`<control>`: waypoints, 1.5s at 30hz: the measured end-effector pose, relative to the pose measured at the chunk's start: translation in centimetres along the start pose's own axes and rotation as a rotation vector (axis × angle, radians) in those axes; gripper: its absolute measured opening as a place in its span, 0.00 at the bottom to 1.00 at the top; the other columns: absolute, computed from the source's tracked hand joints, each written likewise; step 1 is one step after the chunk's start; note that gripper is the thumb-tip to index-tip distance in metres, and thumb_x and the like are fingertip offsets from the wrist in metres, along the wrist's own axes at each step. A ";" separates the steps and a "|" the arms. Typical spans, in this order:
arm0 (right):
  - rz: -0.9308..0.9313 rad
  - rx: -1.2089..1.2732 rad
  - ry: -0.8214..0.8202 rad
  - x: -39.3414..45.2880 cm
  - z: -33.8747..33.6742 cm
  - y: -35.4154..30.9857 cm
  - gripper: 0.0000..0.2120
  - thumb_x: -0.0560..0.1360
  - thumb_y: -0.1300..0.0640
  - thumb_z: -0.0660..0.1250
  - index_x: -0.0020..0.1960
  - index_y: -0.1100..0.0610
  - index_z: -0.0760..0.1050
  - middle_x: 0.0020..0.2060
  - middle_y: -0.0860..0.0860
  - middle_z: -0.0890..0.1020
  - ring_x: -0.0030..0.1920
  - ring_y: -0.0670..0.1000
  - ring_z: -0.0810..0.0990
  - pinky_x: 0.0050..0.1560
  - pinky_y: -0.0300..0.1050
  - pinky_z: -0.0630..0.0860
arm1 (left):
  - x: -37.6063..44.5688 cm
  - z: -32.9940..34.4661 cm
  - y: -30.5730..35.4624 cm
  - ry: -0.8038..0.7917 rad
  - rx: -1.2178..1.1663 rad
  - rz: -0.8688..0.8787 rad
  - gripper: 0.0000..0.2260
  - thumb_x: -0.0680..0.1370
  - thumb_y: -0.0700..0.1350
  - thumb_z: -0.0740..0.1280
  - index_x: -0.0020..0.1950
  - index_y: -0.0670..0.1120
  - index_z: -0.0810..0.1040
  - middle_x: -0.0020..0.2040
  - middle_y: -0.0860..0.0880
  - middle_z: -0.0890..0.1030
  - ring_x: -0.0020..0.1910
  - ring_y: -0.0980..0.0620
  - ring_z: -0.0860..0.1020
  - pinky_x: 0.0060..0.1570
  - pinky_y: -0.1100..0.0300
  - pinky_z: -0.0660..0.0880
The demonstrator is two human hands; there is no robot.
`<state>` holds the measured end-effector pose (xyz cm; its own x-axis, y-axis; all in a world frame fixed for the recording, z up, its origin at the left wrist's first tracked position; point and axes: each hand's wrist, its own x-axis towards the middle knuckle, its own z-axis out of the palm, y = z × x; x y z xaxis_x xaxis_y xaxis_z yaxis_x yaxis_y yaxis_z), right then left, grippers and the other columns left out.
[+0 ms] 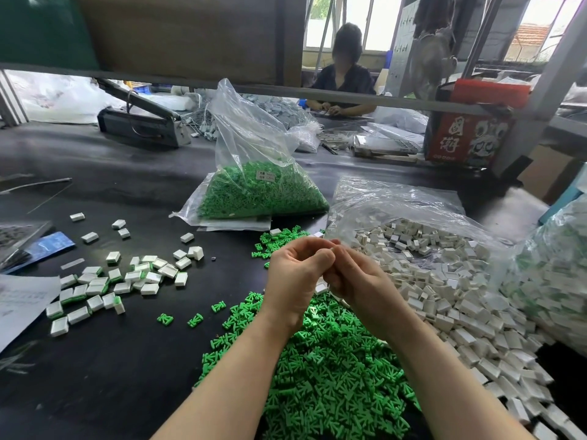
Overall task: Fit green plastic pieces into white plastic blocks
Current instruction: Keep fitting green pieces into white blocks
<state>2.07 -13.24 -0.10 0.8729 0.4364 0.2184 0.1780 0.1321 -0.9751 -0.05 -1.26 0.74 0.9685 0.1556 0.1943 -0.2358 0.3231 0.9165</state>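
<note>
Our left hand [297, 274] and right hand [352, 277] meet, fingers curled around a barely visible white block [321, 286], above green pieces [333, 369] heaped on the dark tabletop [127, 360]; white blocks [460, 296] lie right.

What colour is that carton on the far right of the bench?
The carton is red with white characters and cartoon figures, seen in the head view.

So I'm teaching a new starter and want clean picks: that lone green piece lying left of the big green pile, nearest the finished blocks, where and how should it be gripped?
Pinch the lone green piece from straight above, thumb and forefinger across its narrow middle. It lies flat on the black table, apart from its neighbour and the green pile, so nothing seems to crowd the fingers. Its finer shape is too small to tell.
</note>
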 end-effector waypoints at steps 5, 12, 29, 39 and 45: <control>0.082 0.185 -0.059 0.0 -0.1 -0.2 0.20 0.77 0.44 0.59 0.52 0.60 0.77 0.32 0.49 0.69 0.34 0.47 0.64 0.36 0.40 0.62 | -0.1 -0.1 0.2 -0.042 0.029 0.024 0.07 0.68 0.39 0.68 0.35 0.48 0.85 0.29 0.48 0.80 0.25 0.51 0.76 0.29 0.60 0.76; 0.131 0.328 -0.115 0.1 0.2 -0.5 0.23 0.80 0.44 0.52 0.60 0.62 0.69 0.33 0.51 0.69 0.33 0.46 0.66 0.35 0.42 0.61 | -0.3 0.0 0.6 -0.032 0.075 0.082 0.07 0.69 0.39 0.69 0.34 0.48 0.84 0.27 0.54 0.79 0.25 0.58 0.76 0.27 0.65 0.74; 0.046 0.219 -0.082 0.1 0.3 -0.5 0.17 0.73 0.40 0.64 0.47 0.52 0.82 0.32 0.49 0.68 0.35 0.47 0.65 0.36 0.42 0.61 | -0.5 0.2 0.9 -0.033 0.074 0.074 0.07 0.68 0.40 0.67 0.35 0.50 0.82 0.29 0.46 0.79 0.23 0.50 0.75 0.25 0.57 0.76; 0.047 0.168 -0.013 0.0 0.7 0.0 0.15 0.74 0.44 0.64 0.49 0.52 0.84 0.34 0.51 0.66 0.36 0.49 0.63 0.39 0.45 0.60 | -0.5 0.7 0.1 0.029 -0.010 0.009 0.06 0.66 0.39 0.66 0.31 0.47 0.80 0.44 0.46 0.86 0.27 0.50 0.75 0.27 0.57 0.75; 0.036 0.142 0.018 0.0 0.9 0.2 0.14 0.76 0.46 0.62 0.52 0.50 0.84 0.36 0.52 0.69 0.37 0.48 0.65 0.39 0.43 0.62 | -0.5 0.7 -0.4 0.061 -0.017 0.010 0.04 0.67 0.39 0.66 0.37 0.39 0.78 0.44 0.44 0.86 0.27 0.49 0.75 0.29 0.55 0.74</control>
<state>1.66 -12.43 -0.27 0.8856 0.4275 0.1814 0.0815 0.2415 -0.9670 -0.39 -2.14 0.57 0.9596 0.2157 0.1807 -0.2468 0.3367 0.9087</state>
